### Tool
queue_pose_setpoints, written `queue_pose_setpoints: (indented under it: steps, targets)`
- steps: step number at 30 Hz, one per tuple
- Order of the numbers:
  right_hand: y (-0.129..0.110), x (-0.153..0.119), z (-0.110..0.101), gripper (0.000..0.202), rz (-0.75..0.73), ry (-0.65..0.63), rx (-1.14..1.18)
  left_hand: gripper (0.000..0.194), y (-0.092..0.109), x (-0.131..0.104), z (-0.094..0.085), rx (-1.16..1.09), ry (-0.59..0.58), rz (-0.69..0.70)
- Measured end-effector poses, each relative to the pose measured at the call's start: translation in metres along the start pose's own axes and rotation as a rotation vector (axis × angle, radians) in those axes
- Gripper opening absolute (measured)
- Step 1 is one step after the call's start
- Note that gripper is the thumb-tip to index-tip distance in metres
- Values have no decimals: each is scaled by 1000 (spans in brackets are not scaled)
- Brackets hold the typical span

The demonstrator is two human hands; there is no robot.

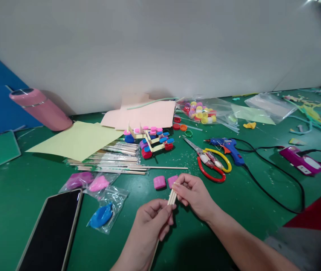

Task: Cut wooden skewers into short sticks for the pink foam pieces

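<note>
Several thin wooden sticks (172, 197) are bunched side by side between my hands, near the front of the table. My left hand (154, 218) is closed around their lower part, and a stick end shows below the wrist. My right hand (192, 192) pinches the upper ends between thumb and fingers. Just beyond the hands lie two pink-purple clay blocks (159, 182), one partly hidden by the right fingers. Farther back stands a small construction of sticks (156, 146) with red, blue, purple and pink pieces. A pile of wooden sticks (115, 162) in clear wrapping lies to its left.
Scissors (213, 160) and a blue glue gun (231, 146) with its black cable lie right, near a purple power strip (301, 160). A phone (50, 229), bagged blue clay (101, 216) and a pink bottle (42, 109) are left. Bottle caps (201, 113) fill a bag behind.
</note>
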State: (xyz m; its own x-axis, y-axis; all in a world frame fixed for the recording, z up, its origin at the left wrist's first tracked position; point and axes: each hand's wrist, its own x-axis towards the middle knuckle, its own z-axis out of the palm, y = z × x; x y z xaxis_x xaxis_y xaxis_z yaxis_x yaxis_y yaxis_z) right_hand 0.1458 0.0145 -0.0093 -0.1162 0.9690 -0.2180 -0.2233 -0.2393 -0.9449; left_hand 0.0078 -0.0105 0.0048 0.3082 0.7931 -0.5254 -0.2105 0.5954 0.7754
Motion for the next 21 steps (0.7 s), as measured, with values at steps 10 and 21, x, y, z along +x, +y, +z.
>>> queue_pose_setpoints:
  steps: [10,21]
  targets:
    - [0,-1,0,21,-6,3,-21,17,1,-1,1,-30,7,-4]
    - [-1,-1,0,23,1,11,-31,19,2,0,0,-49,0,3]
